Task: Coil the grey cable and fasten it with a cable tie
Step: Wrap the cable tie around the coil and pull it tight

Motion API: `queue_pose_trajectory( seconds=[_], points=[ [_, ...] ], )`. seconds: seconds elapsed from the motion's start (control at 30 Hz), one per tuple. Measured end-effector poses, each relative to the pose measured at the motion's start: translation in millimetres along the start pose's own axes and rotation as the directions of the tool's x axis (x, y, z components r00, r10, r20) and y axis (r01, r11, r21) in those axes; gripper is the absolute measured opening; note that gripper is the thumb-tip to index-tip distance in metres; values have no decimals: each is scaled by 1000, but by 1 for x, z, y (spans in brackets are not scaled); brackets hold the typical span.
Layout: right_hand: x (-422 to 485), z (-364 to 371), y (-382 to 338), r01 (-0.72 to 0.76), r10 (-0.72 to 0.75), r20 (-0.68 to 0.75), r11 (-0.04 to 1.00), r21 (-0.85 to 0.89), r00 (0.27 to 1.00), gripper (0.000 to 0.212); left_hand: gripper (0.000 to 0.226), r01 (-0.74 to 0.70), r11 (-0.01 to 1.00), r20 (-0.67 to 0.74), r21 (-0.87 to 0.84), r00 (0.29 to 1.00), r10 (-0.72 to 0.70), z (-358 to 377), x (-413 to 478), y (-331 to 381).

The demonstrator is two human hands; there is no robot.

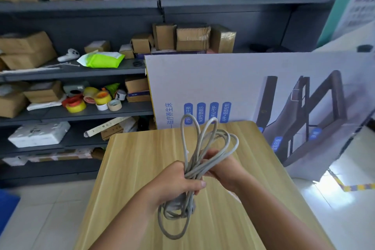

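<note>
Left hand [178,180] clenched round the waist of the grey cable [194,160], right hand [219,170] pinching the same bundle from the other side.

The cable sits at centre frame, held above the wooden table [129,168]: loose loops fan up toward the printed board [253,87], more hang below the left fist. Coiling looks about done, though the loops are uneven. No cable tie is visible. The next move probably calls for one hand to keep the bundle tight while the other fetches a tie.
</note>
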State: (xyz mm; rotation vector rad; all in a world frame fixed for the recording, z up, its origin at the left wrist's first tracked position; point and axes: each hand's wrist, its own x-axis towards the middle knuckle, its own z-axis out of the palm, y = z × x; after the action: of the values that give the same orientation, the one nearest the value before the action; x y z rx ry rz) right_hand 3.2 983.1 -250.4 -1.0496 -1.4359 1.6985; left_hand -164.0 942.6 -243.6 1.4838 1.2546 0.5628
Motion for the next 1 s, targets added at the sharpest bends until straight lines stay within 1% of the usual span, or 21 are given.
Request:
queue_pose_trajectory(
  seconds=[0.07,0.13,0.2,0.27,0.3,0.43,0.57,0.67,0.7,0.73,0.8,0.87,0.93,1.0],
  points=[
    [-2,-4,-3,8,-11,-45,998,-56,999,16,16,-15,1000,-8,-10,1000,15,5,2,8],
    [-4,-7,-5,32,-46,-98,990,-134,994,19,18,-27,999,-21,-23,999,27,9,4,14],
    [-5,-9,-6,71,-78,-42,985,-154,996,20,20,-36,999,-47,-41,998,34,10,5,18],
    [-6,-13,-10,86,-81,39,986,-140,996,24,14,-40,998,-72,-48,997,36,9,5,19],
    [-7,-16,-12,79,-73,47,985,-152,996,26,12,-42,998,-78,-49,996,38,9,5,20],
    [-8,-21,-16,86,-98,-31,958,-272,995,26,17,-52,996,-92,-69,995,45,9,5,23],
    [-8,-18,-19,73,-84,-31,966,-247,996,19,19,-64,992,-101,-105,993,53,10,5,23],
    [-10,-19,-20,63,-49,83,983,-173,995,24,21,-54,993,-107,-100,993,44,8,5,22],
    [-11,-19,-21,68,-51,95,982,-177,994,27,19,-53,994,-103,-94,994,44,8,5,21],
    [-11,-17,-22,78,-65,69,977,-199,995,31,16,-53,995,-96,-84,994,45,7,5,20],
    [-11,-14,-25,104,-114,-33,969,-224,993,36,12,-46,997,-93,-69,995,39,8,6,19],
    [-11,-10,-27,127,-146,-77,968,-215,986,38,22,-33,994,-108,-102,994,22,9,6,18],
    [-10,-5,-29,132,-150,-62,963,-237,987,39,36,-8,990,-124,-144,992,-10,8,6,16],
    [-10,-1,-28,133,-155,-64,955,-266,986,41,47,12,991,-130,-131,991,-29,9,7,16]
  ],
)
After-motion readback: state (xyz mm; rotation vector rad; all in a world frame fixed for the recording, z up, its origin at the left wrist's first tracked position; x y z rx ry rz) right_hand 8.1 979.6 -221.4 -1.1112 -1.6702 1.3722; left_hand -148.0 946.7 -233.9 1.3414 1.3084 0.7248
